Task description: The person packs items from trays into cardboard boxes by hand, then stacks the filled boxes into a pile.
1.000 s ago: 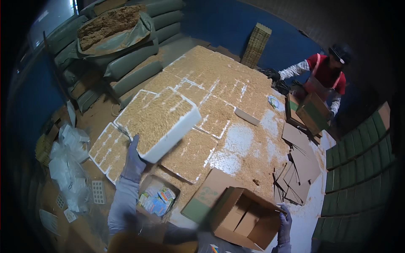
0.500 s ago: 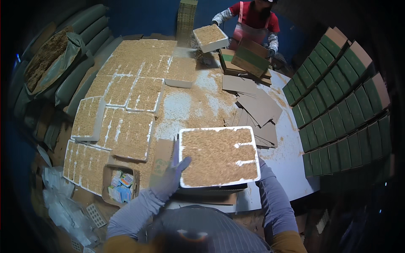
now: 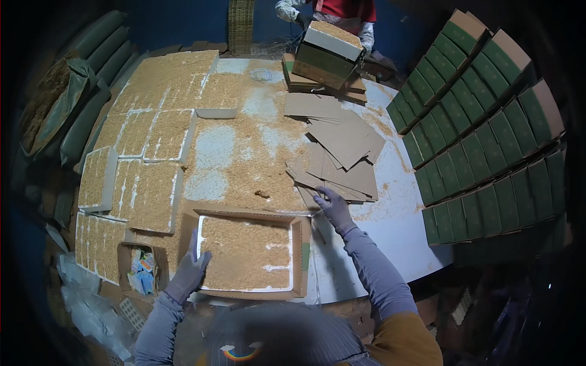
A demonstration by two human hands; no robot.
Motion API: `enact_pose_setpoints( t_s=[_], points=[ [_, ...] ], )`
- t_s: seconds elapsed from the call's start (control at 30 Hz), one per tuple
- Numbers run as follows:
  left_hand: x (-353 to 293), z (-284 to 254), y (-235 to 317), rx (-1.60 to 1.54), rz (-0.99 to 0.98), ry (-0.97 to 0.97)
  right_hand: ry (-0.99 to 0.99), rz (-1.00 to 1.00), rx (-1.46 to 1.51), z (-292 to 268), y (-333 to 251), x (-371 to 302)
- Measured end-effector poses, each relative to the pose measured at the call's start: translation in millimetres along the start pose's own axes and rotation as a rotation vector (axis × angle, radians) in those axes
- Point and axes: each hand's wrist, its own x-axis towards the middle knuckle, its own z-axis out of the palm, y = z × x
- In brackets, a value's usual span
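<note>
A white tray (image 3: 204,271) with straight sides, filled with coarse tan crumbs, sits inside a corrugated brown box (image 3: 299,259) at the table's near edge. The left hand (image 3: 189,271), in a matte greyish glove, curls its thumb over the tray's left rim; whether it clamps tray or box wall, I cannot tell. At the tray's two o'clock, the right hand (image 3: 334,210) has its fingers apart and grasps nothing, beside flat, smooth cardboard sheets (image 3: 348,143); contact is unclear.

Toward ten o'clock lie more crumb-filled trays (image 3: 146,192), their white ridges showing through. At nine o'clock, a small carton (image 3: 160,262) holds glossy packets (image 3: 143,271), their colourful print too small to read. Green-and-brown boxes (image 3: 482,158) stand in rows at two o'clock, with faint, illegible marks. A rainbow patch (image 3: 241,352) decorates the striped apron (image 3: 287,335) below.

At one o'clock, a co-worker (image 3: 345,9), head cut off by the upper edge, has another tray (image 3: 331,44) above a box. Crumpled clear plastic (image 3: 91,311) at eight o'clock and bulging sacks (image 3: 101,49) near eleven fade into shadow.
</note>
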Motion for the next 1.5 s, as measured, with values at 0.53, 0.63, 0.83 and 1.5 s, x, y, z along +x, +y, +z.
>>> enact_pose_setpoints(
  t_s=[0.53,0.63,0.83,1.5],
  points=[
    [-41,14,30,0.473,0.305,0.502,0.366,-0.496,-0.721,53,67,58],
    [-53,-10,24,0.721,0.611,0.592,0.431,-0.653,-0.696,28,37,61],
    [-84,-83,-66,0.475,-0.114,0.594,0.526,-0.675,-0.564,-70,-145,-38],
    [-60,-163,-153,0.475,0.037,0.347,-0.685,-0.361,-0.883,86,-213,-142]
  ],
)
